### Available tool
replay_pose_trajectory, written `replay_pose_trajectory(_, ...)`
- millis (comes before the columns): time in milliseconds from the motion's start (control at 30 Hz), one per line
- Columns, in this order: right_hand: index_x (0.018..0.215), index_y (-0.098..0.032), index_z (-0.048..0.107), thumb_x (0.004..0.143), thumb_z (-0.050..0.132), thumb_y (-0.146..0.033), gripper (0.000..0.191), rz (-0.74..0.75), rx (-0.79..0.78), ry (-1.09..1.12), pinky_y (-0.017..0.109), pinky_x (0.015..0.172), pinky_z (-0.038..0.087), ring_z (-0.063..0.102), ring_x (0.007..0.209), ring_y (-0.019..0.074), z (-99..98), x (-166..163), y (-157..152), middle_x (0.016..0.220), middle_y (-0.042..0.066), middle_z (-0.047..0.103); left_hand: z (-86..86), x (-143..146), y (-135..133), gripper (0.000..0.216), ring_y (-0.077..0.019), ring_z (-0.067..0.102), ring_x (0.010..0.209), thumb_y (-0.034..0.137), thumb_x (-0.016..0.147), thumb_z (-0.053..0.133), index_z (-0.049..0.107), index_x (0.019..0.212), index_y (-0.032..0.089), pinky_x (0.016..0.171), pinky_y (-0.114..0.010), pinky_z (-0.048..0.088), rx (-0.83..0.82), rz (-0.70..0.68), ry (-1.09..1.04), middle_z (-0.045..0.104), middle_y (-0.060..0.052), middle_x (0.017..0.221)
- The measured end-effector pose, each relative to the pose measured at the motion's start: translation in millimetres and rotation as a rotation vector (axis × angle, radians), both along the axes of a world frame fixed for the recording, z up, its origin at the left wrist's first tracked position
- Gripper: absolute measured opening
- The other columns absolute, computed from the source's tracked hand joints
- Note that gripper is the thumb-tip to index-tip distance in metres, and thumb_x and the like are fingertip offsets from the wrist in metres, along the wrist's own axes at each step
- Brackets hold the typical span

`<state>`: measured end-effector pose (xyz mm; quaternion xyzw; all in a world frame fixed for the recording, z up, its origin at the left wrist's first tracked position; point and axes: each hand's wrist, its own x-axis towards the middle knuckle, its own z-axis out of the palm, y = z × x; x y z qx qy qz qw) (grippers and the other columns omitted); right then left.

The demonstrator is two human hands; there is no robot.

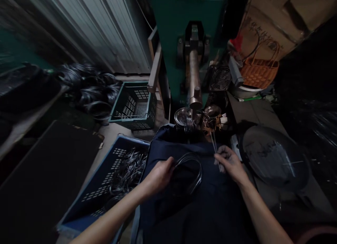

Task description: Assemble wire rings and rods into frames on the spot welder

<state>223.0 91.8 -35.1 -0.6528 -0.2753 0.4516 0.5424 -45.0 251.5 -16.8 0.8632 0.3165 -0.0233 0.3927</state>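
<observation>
My left hand [163, 172] is closed on a coil of thin shiny wire [200, 174], whose loop curves out to the right over dark blue cloth [168, 209]. Between the fingers and thumb of my right hand [228, 161] are thin straight wire pieces [213, 142], slanting up to the left. Just beyond both hands, the metal arm [195, 79] of a green machine [168, 37] reaches toward me. A bundle of wire [190, 124] hangs under its end, beside a round metal dish [181, 115].
On the left, a blue crate [91, 188] contains tangled wire pieces [129, 170]. Behind it stands a green crate [131, 123], with black wire coils [94, 93] further left. A round dark stool-like disc [273, 156] is at right, below a woven basket [259, 74].
</observation>
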Motion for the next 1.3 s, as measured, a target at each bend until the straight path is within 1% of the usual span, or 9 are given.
replay_pose_trajectory(67, 0.102, -0.024, 0.049, 0.082, 0.066, -0.044, 0.033, 0.052, 0.011, 0.071, 0.019, 0.032, 0.031, 0.043, 0.032, 0.0077, 2.1, -18, 3, 0.063, -0.003, 0.064, 4.3, 2, 5, 0.012, -0.0209, 0.061, 0.078, 0.028, 0.085, 0.052, 0.060, 0.093, 0.022, 0.071, -0.028, 0.044, -0.228, 0.156, -0.189, 0.064, -0.006, 0.081)
replay_pose_trajectory(167, 0.102, -0.024, 0.050, 0.085, 0.064, -0.044, 0.030, 0.111, 0.043, 0.121, 0.019, 0.031, 0.028, 0.042, 0.030, 0.0073, 10.1, -42, 12, 0.065, -0.003, 0.065, 6.0, 16, 2, 0.030, -0.0191, 0.061, 0.081, 0.033, 0.075, 0.063, 0.059, 0.101, 0.020, 0.072, -0.028, 0.048, -0.582, 0.429, -0.403, 0.065, -0.005, 0.091)
replay_pose_trajectory(267, 0.091, -0.024, 0.054, 0.088, 0.059, -0.042, 0.019, 0.146, 0.077, -0.035, 0.021, 0.037, 0.040, 0.053, 0.038, 0.0104, 20.2, -55, 21, 0.066, -0.002, 0.065, -1.5, 33, -12, 0.040, -0.0135, 0.056, 0.065, 0.036, 0.066, 0.072, 0.056, 0.098, 0.020, 0.058, -0.024, 0.048, -0.829, 0.644, -0.484, 0.060, 0.000, 0.082)
replay_pose_trajectory(333, 0.094, -0.024, 0.061, 0.087, 0.061, -0.040, 0.017, 0.211, 0.093, -0.249, 0.027, 0.056, 0.054, 0.067, 0.060, 0.0162, 23.7, -56, 23, 0.079, 0.001, 0.069, -9.4, 42, -23, 0.040, -0.0115, 0.053, 0.060, 0.037, 0.063, 0.075, 0.054, 0.092, 0.020, 0.053, -0.023, 0.047, -0.910, 0.703, -0.513, 0.056, 0.002, 0.078)
replay_pose_trajectory(433, 0.123, -0.027, 0.059, 0.076, 0.075, -0.038, 0.050, 0.410, 0.139, -0.557, 0.037, 0.092, 0.052, 0.064, 0.107, 0.0245, 18.6, -53, 22, 0.116, 0.006, 0.066, -22.6, 51, -36, 0.037, -0.0107, 0.054, 0.063, 0.037, 0.065, 0.075, 0.052, 0.089, 0.020, 0.053, -0.021, 0.047, -0.985, 0.689, -0.573, 0.055, 0.003, 0.080)
replay_pose_trajectory(500, 0.137, -0.028, 0.048, 0.075, 0.076, -0.035, 0.068, 0.513, 0.171, -0.676, 0.040, 0.103, 0.046, 0.056, 0.120, 0.0252, 9.0, -51, 19, 0.131, 0.007, 0.058, -32.2, 56, -41, 0.034, -0.0100, 0.053, 0.064, 0.034, 0.068, 0.074, 0.051, 0.089, 0.020, 0.054, -0.020, 0.046, -1.042, 0.670, -0.609, 0.055, 0.003, 0.081)
replay_pose_trajectory(633, 0.138, -0.027, 0.047, 0.084, 0.065, -0.022, 0.058, 0.568, 0.193, -0.722, 0.036, 0.103, 0.047, 0.056, 0.120, 0.0201, -11.6, -53, 13, 0.131, 0.007, 0.058, -49.9, 60, -40, 0.041, -0.0093, 0.054, 0.059, 0.025, 0.067, 0.073, 0.048, 0.100, 0.023, 0.051, -0.018, 0.044, -1.156, 0.612, -0.621, 0.056, 0.004, 0.078)
replay_pose_trajectory(833, 0.139, -0.023, 0.046, 0.079, 0.069, -0.019, 0.064, 0.552, 0.165, -0.735, 0.035, 0.104, 0.047, 0.055, 0.121, 0.0207, -24.1, -60, 5, 0.131, 0.009, 0.058, -56.1, 63, -26, 0.035, -0.0102, 0.055, 0.055, 0.038, 0.078, 0.068, 0.051, 0.103, 0.020, 0.049, -0.023, 0.050, -1.143, 0.530, -0.568, 0.055, 0.002, 0.076)
replay_pose_trajectory(1300, 0.141, -0.025, 0.043, 0.082, 0.060, -0.019, 0.062, 0.568, 0.072, -0.983, 0.033, 0.096, 0.052, 0.055, 0.122, 0.0197, 13.2, -53, 15, 0.137, 0.006, 0.054, -28.8, 70, -25, 0.040, -0.0109, 0.056, 0.066, 0.030, 0.076, 0.074, 0.054, 0.110, 0.020, 0.055, -0.024, 0.054, -1.128, 0.517, -0.695, 0.056, -0.002, 0.090)
